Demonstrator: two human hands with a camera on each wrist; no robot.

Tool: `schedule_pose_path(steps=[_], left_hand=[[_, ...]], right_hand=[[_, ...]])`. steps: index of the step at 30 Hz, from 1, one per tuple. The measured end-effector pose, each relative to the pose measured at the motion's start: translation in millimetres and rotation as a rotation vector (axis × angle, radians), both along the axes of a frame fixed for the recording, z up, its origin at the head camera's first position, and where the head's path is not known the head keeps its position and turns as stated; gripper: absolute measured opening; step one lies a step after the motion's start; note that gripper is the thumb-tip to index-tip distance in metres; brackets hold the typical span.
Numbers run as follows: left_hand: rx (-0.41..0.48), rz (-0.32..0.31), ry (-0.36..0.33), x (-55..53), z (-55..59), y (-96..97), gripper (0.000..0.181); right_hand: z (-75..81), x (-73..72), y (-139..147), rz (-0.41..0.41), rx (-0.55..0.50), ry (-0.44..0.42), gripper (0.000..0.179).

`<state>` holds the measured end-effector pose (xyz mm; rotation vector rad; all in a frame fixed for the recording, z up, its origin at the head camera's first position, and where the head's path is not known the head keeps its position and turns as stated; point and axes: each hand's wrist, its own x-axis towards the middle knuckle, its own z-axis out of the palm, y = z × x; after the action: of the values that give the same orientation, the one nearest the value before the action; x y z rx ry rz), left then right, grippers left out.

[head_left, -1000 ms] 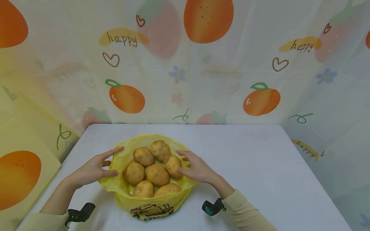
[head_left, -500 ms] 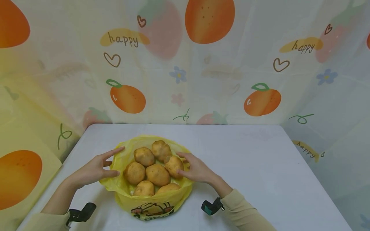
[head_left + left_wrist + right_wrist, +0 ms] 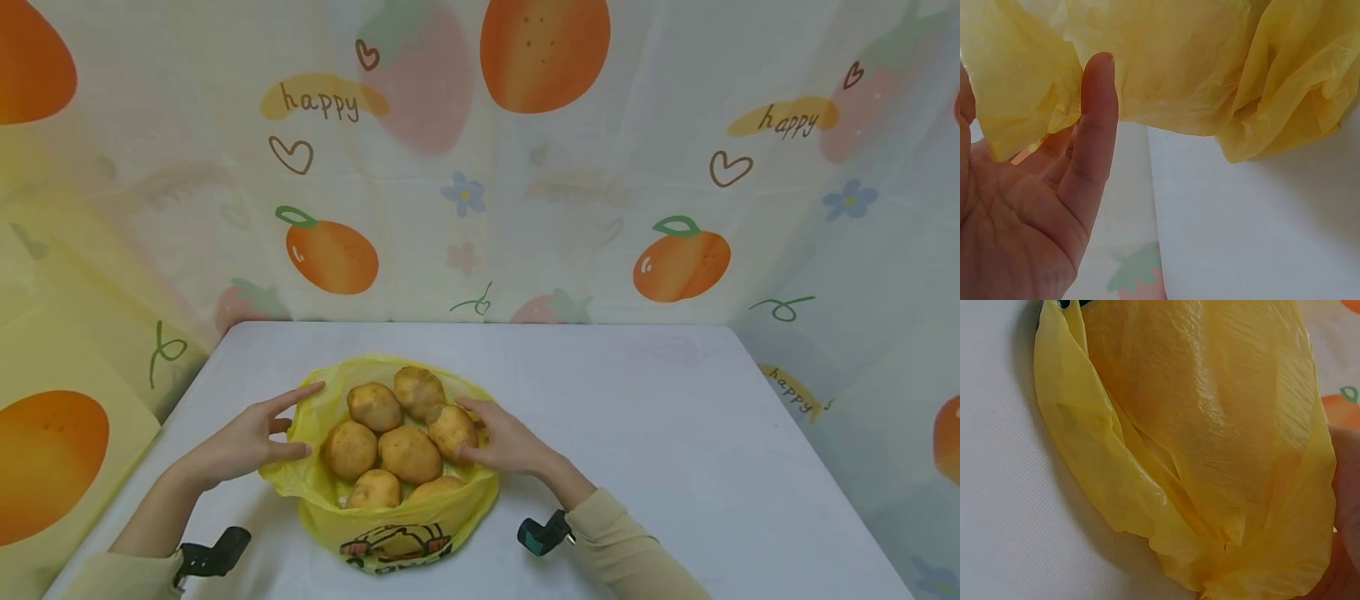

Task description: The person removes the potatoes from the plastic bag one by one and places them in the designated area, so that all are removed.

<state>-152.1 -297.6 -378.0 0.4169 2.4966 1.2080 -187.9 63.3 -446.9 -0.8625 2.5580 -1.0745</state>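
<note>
A yellow plastic bag (image 3: 405, 358) stands on the table with its mouth spread wide and dark printing on its front. Several potatoes (image 3: 409, 454) lie inside it. My left hand (image 3: 236, 442) holds the bag's left rim, index finger stretched along the edge and thumb at the front fold. In the left wrist view, a flap of the bag (image 3: 1029, 69) hangs between the fingers of the left hand (image 3: 1022, 219). At the right rim, my right hand (image 3: 513, 437) grips the bag, its thumb over the edge beside the rightmost potato (image 3: 452, 432). Bag film hides most of this hand in the right wrist view.
The white table (image 3: 645, 417) extends right of and behind the bag. A fruit-patterned curtain (image 3: 562, 167) hangs behind the table and along both sides. Dark devices (image 3: 213, 552) are strapped at both wrists.
The right hand has shifted slightly left, drawing the right rim inward and covering a little more of the front right potato. The left hand has hardly moved.
</note>
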Motion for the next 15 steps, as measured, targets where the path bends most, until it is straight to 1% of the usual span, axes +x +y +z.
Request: schedule_pose_path(steps=[5,9,12,15], left_hand=[[0.012,0.002,-0.012,-0.9,-1.8,0.2,0.08],[0.032,0.002,-0.03,-1.2,-2.1,1.1,0.081],[0.029,0.004,-0.031,-1.2,-1.6,1.4,0.081],[0.03,0.006,-0.03,-0.7,-1.7,1.4,0.08]], right_hand=[[-0.5,-1.9,-2.0,0.017,0.04,0.021,0.073],[-1.6,-3.1,-3.9,0.029,0.051,0.012,0.076],[-2.5,-3.8,-5.2,0.033,0.063,0.001,0.077],[-4.1,-4.0,-6.6,0.035,0.072,0.01,0.076]])
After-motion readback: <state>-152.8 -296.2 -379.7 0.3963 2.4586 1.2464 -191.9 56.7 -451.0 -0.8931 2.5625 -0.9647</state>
